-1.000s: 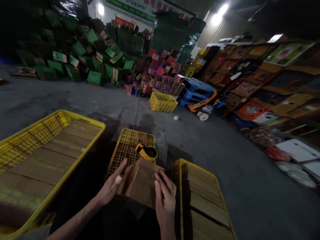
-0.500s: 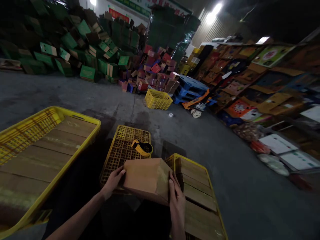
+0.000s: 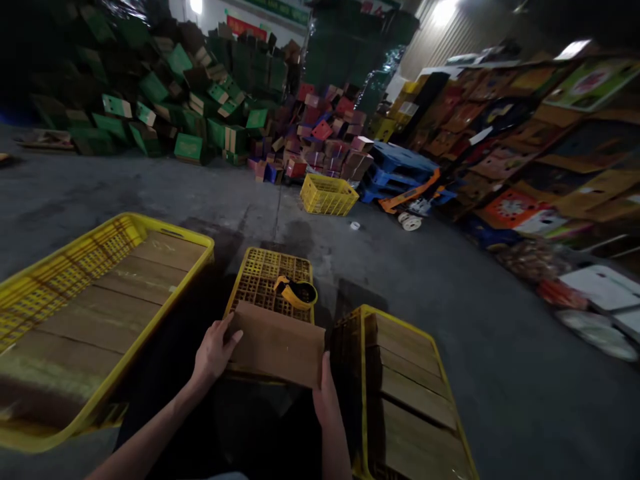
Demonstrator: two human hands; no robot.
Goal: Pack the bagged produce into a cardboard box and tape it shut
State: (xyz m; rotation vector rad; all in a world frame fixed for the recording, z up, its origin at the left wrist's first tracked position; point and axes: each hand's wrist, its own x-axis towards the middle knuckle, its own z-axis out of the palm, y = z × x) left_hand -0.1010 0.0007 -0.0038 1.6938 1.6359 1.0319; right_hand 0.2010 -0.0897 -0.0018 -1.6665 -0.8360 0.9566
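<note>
A brown cardboard box (image 3: 280, 343) is held between my two hands, over the near part of an upturned yellow plastic crate (image 3: 253, 273). My left hand (image 3: 215, 350) grips its left end, thumb on the near face. At the right end my right hand (image 3: 326, 393) presses against the box, its fingers mostly hidden behind. A yellow and black tape dispenser (image 3: 296, 293) lies on the crate just beyond the box.
To the left stands a large yellow crate (image 3: 197, 243) with several flat cardboard boxes (image 3: 120, 300). Another yellow crate (image 3: 440, 350) on the right holds more boxes. Farther off are a small yellow crate (image 3: 329, 197), an orange pallet jack (image 3: 410, 200), blue pallets (image 3: 395, 163) and heaped green boxes (image 3: 190, 147).
The box has turned in my hands, so a broad face now shows instead of its taped end. Both hands have shifted with it, and the view has swung a little left.
</note>
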